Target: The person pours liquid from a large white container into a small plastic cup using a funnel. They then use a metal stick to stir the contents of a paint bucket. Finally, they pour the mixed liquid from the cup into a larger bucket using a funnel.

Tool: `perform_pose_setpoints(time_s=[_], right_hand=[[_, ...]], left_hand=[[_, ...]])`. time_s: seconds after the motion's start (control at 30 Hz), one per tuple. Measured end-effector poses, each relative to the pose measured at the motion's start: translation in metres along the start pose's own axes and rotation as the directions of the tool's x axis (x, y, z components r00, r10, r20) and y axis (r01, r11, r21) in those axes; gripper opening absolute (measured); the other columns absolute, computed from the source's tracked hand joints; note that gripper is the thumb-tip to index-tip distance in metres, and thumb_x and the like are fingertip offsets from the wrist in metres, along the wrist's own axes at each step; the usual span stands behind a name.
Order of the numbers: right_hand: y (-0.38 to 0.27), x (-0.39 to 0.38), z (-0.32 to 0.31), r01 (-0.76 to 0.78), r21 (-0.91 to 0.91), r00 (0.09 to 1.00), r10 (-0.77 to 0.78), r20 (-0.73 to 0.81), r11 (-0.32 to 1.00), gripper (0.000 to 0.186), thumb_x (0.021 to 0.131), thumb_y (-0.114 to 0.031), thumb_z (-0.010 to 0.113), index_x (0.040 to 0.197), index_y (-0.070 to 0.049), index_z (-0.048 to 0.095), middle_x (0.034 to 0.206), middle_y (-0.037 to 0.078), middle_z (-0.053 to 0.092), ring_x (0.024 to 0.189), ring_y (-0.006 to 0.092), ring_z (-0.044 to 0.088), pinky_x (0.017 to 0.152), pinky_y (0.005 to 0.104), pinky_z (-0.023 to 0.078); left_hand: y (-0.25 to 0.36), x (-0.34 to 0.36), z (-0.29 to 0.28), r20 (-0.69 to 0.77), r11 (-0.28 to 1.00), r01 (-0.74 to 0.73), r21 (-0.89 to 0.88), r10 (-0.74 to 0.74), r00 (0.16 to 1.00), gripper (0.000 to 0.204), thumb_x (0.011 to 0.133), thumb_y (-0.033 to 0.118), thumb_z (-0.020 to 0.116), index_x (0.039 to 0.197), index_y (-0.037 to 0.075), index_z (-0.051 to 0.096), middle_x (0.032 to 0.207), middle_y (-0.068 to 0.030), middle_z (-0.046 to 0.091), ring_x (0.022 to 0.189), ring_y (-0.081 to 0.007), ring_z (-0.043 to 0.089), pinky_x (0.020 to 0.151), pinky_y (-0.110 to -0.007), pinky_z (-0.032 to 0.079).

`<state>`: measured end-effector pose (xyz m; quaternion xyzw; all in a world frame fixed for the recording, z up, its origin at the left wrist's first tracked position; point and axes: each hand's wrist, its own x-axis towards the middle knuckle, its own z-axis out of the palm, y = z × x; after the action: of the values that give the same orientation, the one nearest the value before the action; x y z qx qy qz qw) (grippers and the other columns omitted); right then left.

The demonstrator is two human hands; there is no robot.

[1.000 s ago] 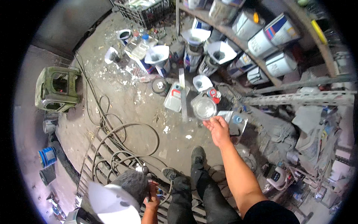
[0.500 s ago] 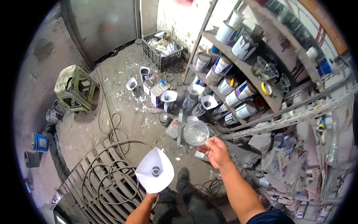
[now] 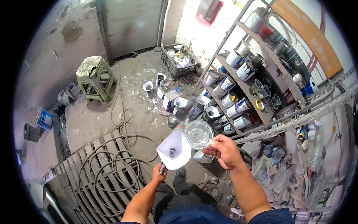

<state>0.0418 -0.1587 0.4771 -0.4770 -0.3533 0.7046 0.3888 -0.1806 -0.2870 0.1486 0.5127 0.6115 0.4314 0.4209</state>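
Observation:
My left hand (image 3: 159,174) is closed below a white paper paint strainer (image 3: 179,155), a wide cone with dark mesh patches at its bottom. A small metal knob (image 3: 162,169) shows beside the fingers; the rest of the tool in that hand is hidden by the strainer. Between thumb and fingers, my right hand (image 3: 225,151) pinches the rim of a clear round plastic cup (image 3: 197,135). The cup is just right of the strainer, its edge overlapping the strainer's in view. Whether they touch I cannot tell.
Paint cans (image 3: 234,109) and clear cups crowd the metal shelf (image 3: 220,93) at right. Cans with paper strainers (image 3: 180,102) stand on the floor ahead. A hose (image 3: 112,164) coils over the floor grating (image 3: 76,181). A worn stool (image 3: 93,78) and black crate (image 3: 182,71) stand farther off.
The strainer in my left hand has moved up and right, close beside the clear cup. My right hand and the cup have shifted slightly right. The view has tilted, showing more shelf.

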Motion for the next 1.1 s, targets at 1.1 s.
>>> perform_pose_setpoints(time_s=[1.1], right_hand=[[-0.034,-0.037,0.057,0.334,-0.716,0.912,-0.402,0.081,0.613,0.012,0.083,-0.008,0.061,0.082,0.004,0.057,0.128,0.025,0.055,0.070,0.0081,0.056,0.063,0.0253,0.047]], left_hand=[[0.027,-0.021,-0.021,0.017,0.996,0.053,-0.075,-0.052,0.999,0.022,0.085,0.025,0.067,0.095,0.006,0.063,0.077,-0.0179,0.063,0.072,-0.0322,0.063,0.066,-0.036,0.049]])
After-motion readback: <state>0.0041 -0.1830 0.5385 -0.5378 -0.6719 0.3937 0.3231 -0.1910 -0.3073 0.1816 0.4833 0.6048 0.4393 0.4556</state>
